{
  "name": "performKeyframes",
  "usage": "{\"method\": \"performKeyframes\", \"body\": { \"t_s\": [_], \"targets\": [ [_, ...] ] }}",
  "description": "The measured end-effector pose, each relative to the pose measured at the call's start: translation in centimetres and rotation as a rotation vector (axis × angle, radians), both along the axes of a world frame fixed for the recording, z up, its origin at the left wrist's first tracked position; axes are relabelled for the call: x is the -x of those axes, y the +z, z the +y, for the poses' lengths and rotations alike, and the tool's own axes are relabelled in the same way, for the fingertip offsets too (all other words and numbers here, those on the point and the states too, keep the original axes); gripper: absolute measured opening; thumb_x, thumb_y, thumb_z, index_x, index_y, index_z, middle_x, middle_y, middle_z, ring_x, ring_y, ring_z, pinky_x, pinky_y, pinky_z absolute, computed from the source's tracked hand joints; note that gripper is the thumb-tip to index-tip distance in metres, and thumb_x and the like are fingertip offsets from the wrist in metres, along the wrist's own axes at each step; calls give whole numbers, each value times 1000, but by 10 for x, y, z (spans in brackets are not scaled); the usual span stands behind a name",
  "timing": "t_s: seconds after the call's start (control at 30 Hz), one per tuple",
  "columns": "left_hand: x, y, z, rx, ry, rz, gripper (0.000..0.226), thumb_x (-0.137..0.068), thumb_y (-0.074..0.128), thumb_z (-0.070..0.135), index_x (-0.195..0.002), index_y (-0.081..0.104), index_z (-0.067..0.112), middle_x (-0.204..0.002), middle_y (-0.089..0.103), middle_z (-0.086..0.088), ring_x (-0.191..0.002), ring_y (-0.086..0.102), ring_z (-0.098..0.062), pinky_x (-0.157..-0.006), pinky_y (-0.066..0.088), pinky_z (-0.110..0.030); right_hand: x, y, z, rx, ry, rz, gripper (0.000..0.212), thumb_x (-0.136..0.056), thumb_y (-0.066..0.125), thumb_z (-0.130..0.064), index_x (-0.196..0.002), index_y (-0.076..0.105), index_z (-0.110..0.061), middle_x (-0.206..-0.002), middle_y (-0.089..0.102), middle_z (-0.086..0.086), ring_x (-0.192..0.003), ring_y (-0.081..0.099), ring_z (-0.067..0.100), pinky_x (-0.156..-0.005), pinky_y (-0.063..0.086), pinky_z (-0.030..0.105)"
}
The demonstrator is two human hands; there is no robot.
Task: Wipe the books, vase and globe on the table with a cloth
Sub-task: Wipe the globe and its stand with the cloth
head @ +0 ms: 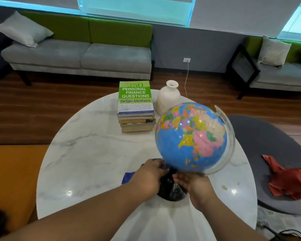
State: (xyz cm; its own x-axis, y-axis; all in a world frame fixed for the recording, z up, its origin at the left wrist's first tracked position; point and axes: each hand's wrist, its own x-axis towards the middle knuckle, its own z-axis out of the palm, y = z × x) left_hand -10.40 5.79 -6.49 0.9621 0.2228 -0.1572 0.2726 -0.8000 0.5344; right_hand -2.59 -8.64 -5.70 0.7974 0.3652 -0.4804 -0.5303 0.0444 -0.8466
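Now my left hand (149,174) bunches the blue cloth (128,176) against the globe (191,136) at its stem; my right hand (195,186) grips its black base (172,194) — the sphere leans up and rightward, directly above both hands, near the front edge of the table (87,145).

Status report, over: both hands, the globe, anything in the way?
Left hand holds cloth against globe stem. Right hand grips its base. Books, vase behind, not in the way.
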Motion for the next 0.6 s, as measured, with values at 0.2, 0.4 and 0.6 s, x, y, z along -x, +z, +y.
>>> {"method": "performKeyframes", "body": {
  "t_s": [0.2,0.4,0.6],
  "targets": [
    [9,-24,32,-16,104,53,40,-81,67,18,-120,63,26,-124,52,3,-115,51,-26,-96,46,-31,-4,7,7,43,22,-41,12,-89,49,7,-91,59,1,-72,61,16,-62,59,27,-63,57,31],
    [1,-15,8,30,-25,-106,37,-91,51,5,-126,62,13,-132,57,-3,-123,51,-21,-100,34,-22,-9,10,13,11,28,13,17,-83,65,-1,-99,64,4,-82,62,18,-66,58,24,-65,56,31],
    [7,-27,40,-66,40,31,44,-80,67,11,-123,65,20,-131,55,-3,-120,52,-24,-99,44,-30,-1,8,13,93,39,-88,17,-90,47,9,-86,60,-2,-70,61,16,-60,60,25,-61,57,29]
  ]
}}
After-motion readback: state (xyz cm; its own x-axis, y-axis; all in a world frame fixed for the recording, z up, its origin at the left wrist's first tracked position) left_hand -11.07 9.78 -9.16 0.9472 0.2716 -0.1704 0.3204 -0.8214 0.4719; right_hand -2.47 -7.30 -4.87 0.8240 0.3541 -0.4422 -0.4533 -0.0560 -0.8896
